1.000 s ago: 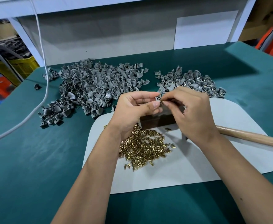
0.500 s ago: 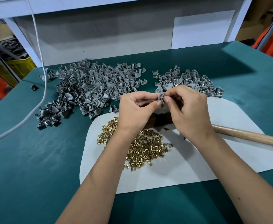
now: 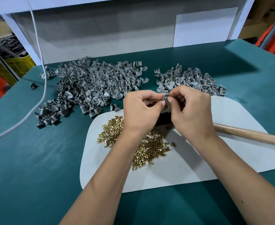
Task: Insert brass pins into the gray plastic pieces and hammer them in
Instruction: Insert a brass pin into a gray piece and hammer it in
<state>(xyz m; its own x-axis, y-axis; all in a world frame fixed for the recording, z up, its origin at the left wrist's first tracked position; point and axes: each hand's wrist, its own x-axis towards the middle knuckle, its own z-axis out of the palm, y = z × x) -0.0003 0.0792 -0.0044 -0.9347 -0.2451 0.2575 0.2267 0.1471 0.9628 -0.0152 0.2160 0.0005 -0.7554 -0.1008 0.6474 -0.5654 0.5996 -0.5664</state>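
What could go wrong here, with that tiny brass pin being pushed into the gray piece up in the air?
The left hand and right hand pinch one gray piece above the table, so a slipped pin could drop into the brass pin pile or the gray heaps and be lost. The hammer handle lies close beside the right wrist; an elbow nudge might roll it. A pin seated crooked may bend when hammered.

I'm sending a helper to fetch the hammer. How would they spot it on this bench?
Find the white mat on the green table. A bare wooden handle lies across its right side, running off behind the right hand. It's the only long wooden thing there.
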